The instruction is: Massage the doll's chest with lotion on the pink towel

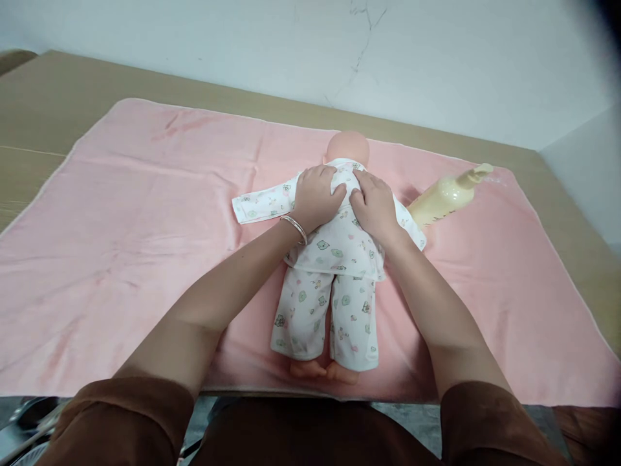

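Note:
A baby doll [334, 259] in white printed pajamas lies face down, its head away from me and its bare feet toward me. My left hand [317, 194] rests on the left side of its upper back, fingers stretched over the cloth. On the right side of the back lies my right hand [374, 202], also flat with fingers apart. Both thumbs point inward, with a small gap between the hands. One doll sleeve reaches out to the left; the other is partly hidden behind my right forearm. Neither hand grips anything.
Under the doll spreads a pink blanket [145, 213] on a wooden table [97, 77]. A pale yellow pump bottle [442, 199] is to the right of the doll, close to its right sleeve. Behind the table stands a white wall [242, 52] with cracks.

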`<state>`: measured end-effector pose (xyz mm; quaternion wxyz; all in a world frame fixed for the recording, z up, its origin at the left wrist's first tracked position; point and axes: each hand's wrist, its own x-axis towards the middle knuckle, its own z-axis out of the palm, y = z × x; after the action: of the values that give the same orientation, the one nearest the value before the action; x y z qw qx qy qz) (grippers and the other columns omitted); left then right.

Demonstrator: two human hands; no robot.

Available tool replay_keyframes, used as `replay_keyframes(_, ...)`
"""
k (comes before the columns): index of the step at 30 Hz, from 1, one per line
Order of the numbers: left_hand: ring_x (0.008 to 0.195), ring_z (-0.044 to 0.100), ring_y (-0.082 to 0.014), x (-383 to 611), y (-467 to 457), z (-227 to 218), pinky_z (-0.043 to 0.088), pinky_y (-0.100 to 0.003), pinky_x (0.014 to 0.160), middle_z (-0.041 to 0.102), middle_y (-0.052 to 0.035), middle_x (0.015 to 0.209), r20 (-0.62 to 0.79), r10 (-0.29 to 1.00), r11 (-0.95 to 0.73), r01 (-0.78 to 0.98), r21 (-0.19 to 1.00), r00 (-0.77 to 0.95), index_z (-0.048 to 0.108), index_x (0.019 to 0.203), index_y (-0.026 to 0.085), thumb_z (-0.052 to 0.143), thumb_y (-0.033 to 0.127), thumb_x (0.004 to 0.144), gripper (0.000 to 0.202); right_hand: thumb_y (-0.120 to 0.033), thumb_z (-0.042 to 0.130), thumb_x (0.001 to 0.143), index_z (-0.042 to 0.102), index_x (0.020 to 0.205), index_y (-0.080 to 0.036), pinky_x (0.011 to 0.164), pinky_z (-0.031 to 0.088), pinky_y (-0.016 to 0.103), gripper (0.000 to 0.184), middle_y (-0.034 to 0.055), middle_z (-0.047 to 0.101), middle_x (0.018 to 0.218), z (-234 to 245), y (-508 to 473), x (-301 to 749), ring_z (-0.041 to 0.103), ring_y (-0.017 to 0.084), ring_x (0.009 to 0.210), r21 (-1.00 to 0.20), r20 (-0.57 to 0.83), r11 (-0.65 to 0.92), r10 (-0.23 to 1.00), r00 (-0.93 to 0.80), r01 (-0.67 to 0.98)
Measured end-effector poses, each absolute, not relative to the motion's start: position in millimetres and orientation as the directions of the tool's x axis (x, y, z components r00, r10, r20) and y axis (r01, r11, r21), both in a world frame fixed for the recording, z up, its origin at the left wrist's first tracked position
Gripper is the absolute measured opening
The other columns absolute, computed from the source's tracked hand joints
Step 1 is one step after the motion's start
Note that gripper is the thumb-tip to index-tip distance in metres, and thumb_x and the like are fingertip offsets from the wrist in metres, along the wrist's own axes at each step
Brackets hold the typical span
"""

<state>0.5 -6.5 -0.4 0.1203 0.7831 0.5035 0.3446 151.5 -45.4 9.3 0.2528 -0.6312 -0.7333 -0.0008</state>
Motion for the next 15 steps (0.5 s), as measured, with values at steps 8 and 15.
replay_keyframes(8, 0.12, 0.058, -0.0296, 0.9, -6.0, -0.8, 0.041, -0.046, 0.109, 0.068, -0.0117, 0.123, 0.408, 0.874, -0.459, 0.725, 0.514, 0.264, 0.063, 0.116, 0.017, 0.051, 0.03, 0.091, 0.031, -0.024, 0.038, 0.091, 0.054, 0.14, -0.017, 0.115, 0.038, 0.057, 0.052, 0.0129, 0.059, 0.144, 8.4, -44.7, 152.1, 0.053, 0.031, 0.134, -0.342, 0.383, 0.214, 0.921, -0.072, 0.915)
replay_keyframes(15, 0.118, 0.059, -0.0293, 0.7, -5.0, -2.1, 0.041, -0.046, 0.108, 0.068, -0.0114, 0.123, 0.428, 0.865, -0.471, 0.715, 0.516, 0.262, 0.063, 0.117, 0.018, 0.049, 0.03, 0.089, 0.033, -0.024, 0.037, 0.093, 0.052, 0.143, -0.014, 0.117, 0.036, 0.054, 0.053, 0.0141, 0.057, 0.146, 10.5, -45.4, 150.9, 0.05, 0.031, 0.137, -0.319, 0.342, 0.187, 0.937, -0.072, 0.929)
